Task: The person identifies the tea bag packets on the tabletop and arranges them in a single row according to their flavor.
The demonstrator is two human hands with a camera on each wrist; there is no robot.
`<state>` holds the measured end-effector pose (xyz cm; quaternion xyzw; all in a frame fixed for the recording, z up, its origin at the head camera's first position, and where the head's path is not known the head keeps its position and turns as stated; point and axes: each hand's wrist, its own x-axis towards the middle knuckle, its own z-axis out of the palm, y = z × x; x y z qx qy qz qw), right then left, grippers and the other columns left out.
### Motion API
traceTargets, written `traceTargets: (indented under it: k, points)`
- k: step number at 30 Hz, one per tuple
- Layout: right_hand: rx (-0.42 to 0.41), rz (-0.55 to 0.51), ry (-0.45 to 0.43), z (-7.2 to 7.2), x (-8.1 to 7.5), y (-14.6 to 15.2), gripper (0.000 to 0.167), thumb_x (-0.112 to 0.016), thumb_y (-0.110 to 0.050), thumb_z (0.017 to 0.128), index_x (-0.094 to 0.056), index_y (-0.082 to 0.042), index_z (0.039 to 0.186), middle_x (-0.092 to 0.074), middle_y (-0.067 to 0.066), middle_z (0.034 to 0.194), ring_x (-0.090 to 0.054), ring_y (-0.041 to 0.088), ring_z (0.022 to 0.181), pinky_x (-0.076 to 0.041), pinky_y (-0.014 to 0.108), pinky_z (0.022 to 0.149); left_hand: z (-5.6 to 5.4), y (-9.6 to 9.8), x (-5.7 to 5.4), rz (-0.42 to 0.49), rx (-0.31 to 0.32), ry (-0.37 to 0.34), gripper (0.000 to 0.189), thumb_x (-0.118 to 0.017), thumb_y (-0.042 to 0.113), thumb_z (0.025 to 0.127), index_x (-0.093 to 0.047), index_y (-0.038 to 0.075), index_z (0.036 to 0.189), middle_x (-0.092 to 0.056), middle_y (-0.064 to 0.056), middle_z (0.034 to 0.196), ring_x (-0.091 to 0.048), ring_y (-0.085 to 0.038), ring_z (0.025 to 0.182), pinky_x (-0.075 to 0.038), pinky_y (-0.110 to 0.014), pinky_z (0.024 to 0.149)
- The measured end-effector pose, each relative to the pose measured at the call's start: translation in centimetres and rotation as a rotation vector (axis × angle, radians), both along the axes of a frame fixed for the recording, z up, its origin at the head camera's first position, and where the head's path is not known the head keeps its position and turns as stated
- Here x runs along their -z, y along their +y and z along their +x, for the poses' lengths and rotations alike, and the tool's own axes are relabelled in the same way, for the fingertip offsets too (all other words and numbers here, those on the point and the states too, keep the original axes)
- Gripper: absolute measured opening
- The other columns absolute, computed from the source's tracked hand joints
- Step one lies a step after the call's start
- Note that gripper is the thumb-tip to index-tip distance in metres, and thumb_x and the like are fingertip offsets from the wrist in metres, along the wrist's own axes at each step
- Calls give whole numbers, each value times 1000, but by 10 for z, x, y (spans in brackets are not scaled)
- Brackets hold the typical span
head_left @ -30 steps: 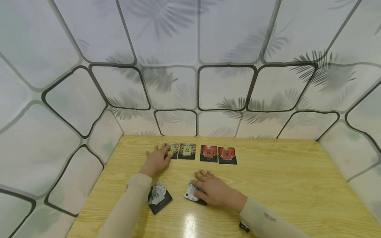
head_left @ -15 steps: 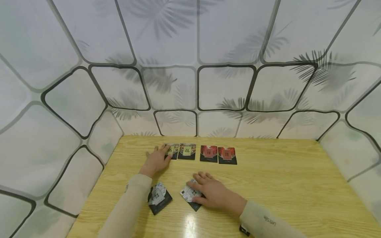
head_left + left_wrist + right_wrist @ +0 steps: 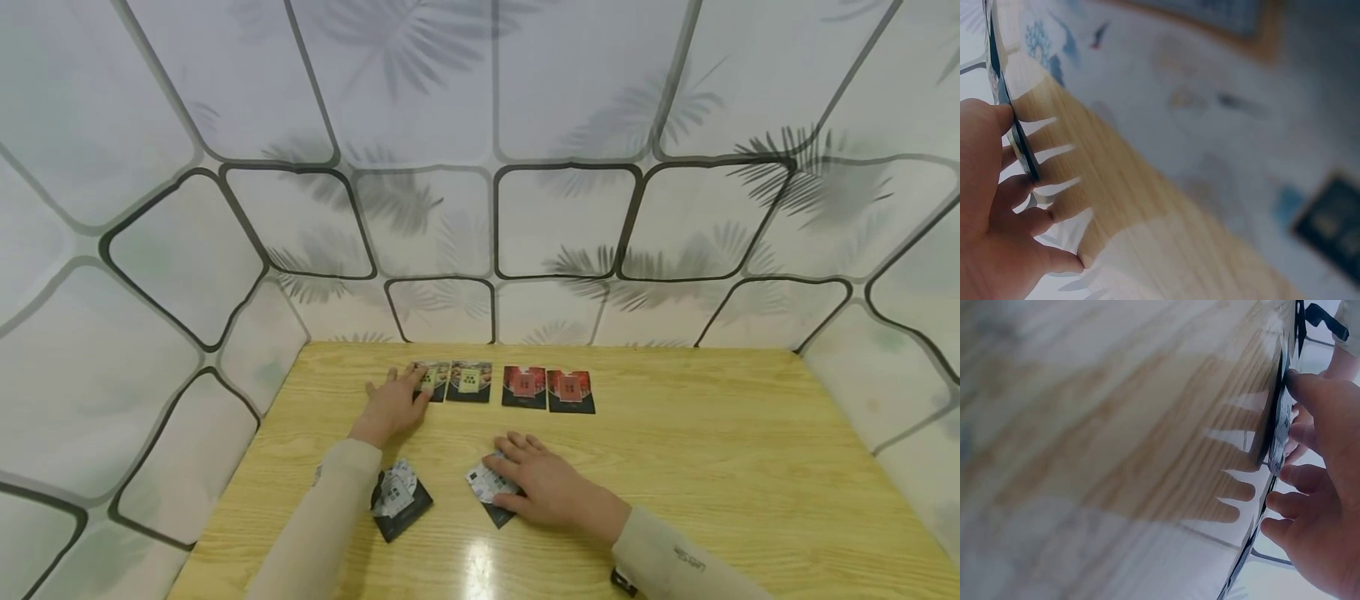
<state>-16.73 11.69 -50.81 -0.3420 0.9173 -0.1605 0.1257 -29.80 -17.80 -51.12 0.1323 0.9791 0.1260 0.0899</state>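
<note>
My left hand [image 3: 393,404] rests, fingers spread, on the leftmost yellow-labelled flat packet [image 3: 438,392], covering part of it. In the left wrist view, the thumb and fingertips [image 3: 1002,119] touch that packet's surface. Right beside it lies another yellow-labelled packet [image 3: 469,381]. Nearer the front, my right hand [image 3: 547,483] presses on a grey-white and black packet [image 3: 487,485], which lies slanted and partly hidden under the fingers. The right wrist view shows the thumb and fingertips along this packet [image 3: 1280,419]. A similar grey-white and black packet [image 3: 402,500] lies tilted beside my left sleeve.
Two red-and-black packets [image 3: 524,387] stand side by side in the back row, right of the yellow-labelled pair. The wooden table [image 3: 712,433] meets patterned white walls [image 3: 555,308] at the back and sides. A small black object [image 3: 622,582] shows beneath my right sleeve.
My right hand has turned the grey-white packet under its fingers, sliding it a little left and then back right. The left hand stays where it was on the yellow-labelled packet.
</note>
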Motion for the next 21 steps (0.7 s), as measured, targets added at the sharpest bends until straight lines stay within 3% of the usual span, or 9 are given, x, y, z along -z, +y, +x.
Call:
traceTargets:
  k: [21]
  points:
    - [165,-2,11,11,4,35,57,-51,-40,111,-45,-13,162,-37,19,169,-30,41,160,-27,59,129,1,-1,1,10,7,5,62,-42,44,113,-33,15,167,-30,-18,172,-23,-53,158,-16,-88,114]
